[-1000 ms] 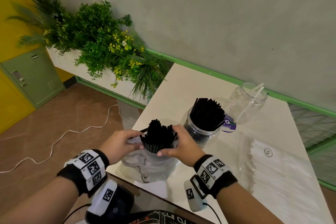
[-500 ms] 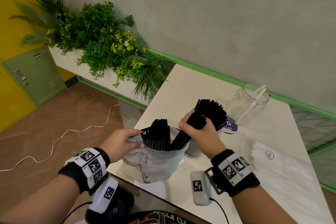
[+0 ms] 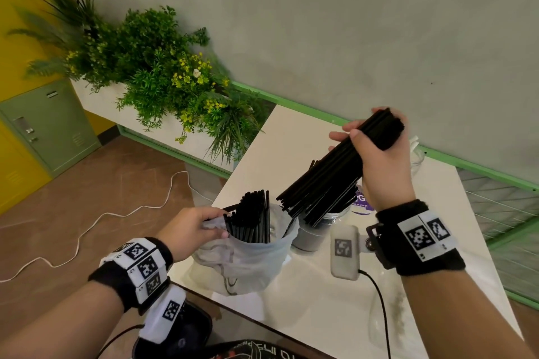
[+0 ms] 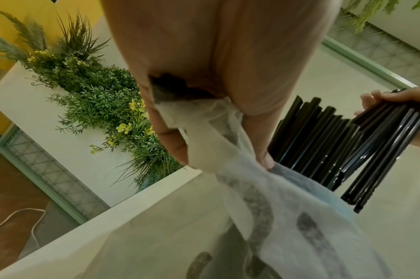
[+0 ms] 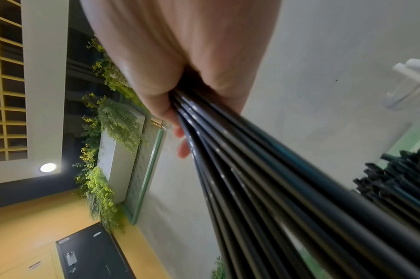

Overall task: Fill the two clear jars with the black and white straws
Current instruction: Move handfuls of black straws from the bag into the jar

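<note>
Bundle: your right hand (image 3: 376, 160) is wrapped tight round a bundle (image 3: 338, 169) of black straws, tilted, raised over the table (image 3: 306, 294); its low end hangs just above the near jar (image 3: 318, 227).
Near jar: it stands on the table just right of the bag (image 3: 248, 256), with black straws in it, mostly hidden by the bundle.
Far jar: only a sliver (image 3: 415, 154) shows behind your right hand; the right wrist view shows its clear rim (image 5: 409, 94) with a white straw (image 5: 411, 68) poking out.
Bag: a thin whitish plastic bag sits at the table's near-left corner with more black straws (image 3: 253, 218) upright in it.
Left grip: your left hand (image 3: 189, 230) pinches the bag's rim, thumb and fingers closed on the film; the left wrist view shows the plastic gathered between them (image 4: 204, 120).
Right grip, close: the right wrist view shows the straws (image 5: 264, 179) fanning out of your fist, fingertips (image 5: 182, 149) curled round the far side.
Table: white and glossy, set against a grey wall (image 3: 350, 23) with a green rail.
Room: a planter (image 3: 151, 67) of greenery stands left of the table, a white cable (image 3: 87, 224) trails over the brown floor, and a green locker (image 3: 49, 122) sits by a yellow wall.
</note>
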